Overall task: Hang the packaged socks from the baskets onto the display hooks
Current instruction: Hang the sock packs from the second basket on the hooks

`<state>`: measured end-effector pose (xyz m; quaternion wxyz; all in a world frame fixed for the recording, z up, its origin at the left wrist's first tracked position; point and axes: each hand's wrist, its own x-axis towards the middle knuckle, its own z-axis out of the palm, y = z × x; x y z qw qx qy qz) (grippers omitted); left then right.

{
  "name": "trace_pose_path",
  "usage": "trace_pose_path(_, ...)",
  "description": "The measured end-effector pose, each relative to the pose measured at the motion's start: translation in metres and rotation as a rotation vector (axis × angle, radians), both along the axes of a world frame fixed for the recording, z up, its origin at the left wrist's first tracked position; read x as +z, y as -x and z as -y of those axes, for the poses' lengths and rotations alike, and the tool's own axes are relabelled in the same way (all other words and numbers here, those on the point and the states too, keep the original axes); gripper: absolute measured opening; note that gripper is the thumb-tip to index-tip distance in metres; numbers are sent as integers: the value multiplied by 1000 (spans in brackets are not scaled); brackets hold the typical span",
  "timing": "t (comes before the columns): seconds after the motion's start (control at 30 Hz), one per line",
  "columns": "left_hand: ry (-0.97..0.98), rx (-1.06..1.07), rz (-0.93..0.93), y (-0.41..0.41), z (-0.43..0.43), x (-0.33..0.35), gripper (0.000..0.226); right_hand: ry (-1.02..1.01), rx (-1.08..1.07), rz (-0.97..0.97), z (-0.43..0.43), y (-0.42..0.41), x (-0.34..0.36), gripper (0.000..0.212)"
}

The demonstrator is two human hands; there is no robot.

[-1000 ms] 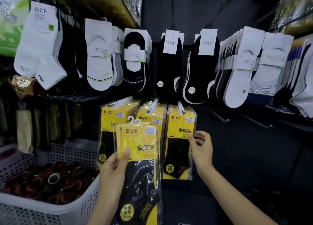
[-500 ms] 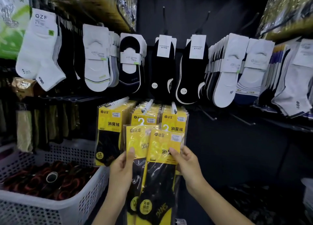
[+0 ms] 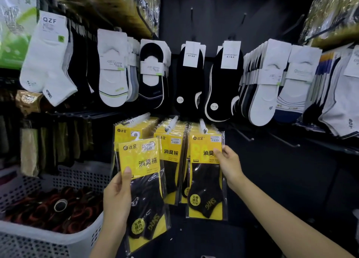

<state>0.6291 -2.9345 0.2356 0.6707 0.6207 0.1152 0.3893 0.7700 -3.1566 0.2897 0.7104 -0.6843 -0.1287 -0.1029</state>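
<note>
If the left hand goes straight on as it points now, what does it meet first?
The left hand probably meets the yellow sock packs on the leftmost hook, just behind its held sock pack; depth is unclear.

Basket left, hooked packs right — held pack between

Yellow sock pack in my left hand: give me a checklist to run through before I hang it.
1. Grip of left hand on held pack: ok.
2. Its white hanger up on top: ok.
3. The right hand free to help: not ok, it pinches the front hung pack.
4. Tip of middle hook exposed: ok.
5. Room left on that hook: cannot tell.
</note>
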Motion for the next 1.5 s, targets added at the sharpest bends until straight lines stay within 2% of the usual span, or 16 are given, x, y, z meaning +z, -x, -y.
trace_pose_path(0.17, 36, -12, 0, -3, 1, -2, 45, -37, -38, -63, -10, -21, -13, 9)
trace_pose_path(0.27, 27, -27, -7, -3, 1, -2, 44, -27, -156, -100, -11, -29, -23, 11)
trace_pose_path(0.4, 2, -57, -33, -3, 6, -1, 29, 13, -275, -178, -1, -30, -44, 20)
trace_pose_path(0.57, 25, -118, -42, -5, 20, 0, 15, 26, -236, -158, 15, -5, -52, 17)
trace_pose_path(0.67, 10, -186, -43, -10, 42, 2, 17, 19, -51, -125, 19, 19, -36, 14)
trace_pose_path(0.77, -29, -263, -63, -20, 71, 7, 21, 33, 134, -88, 21, 44, -18, 23)
trace_pose_path(0.87, -83, -361, -59, -30, 104, 16, 28, 7, 212, -84, 29, 61, -10, 23)
trace_pose_path(1.03, -130, -493, -66, -43, 150, 17, 36, -122, 78, -100, 66, 69, -13, 19)
trace_pose_path(1.17, -173, -550, -132, -56, 175, 10, 28, -159, -96, -95, 99, 63, -16, 12)
trace_pose_path(1.27, -209, -623, -178, -62, 190, 7, 47, -161, -185, -102, 116, 51, -12, 10)
trace_pose_path(1.5, -202, -583, -197, -80, 205, 11, 56, -52, -162, -31, 117, 22, 1, 7)
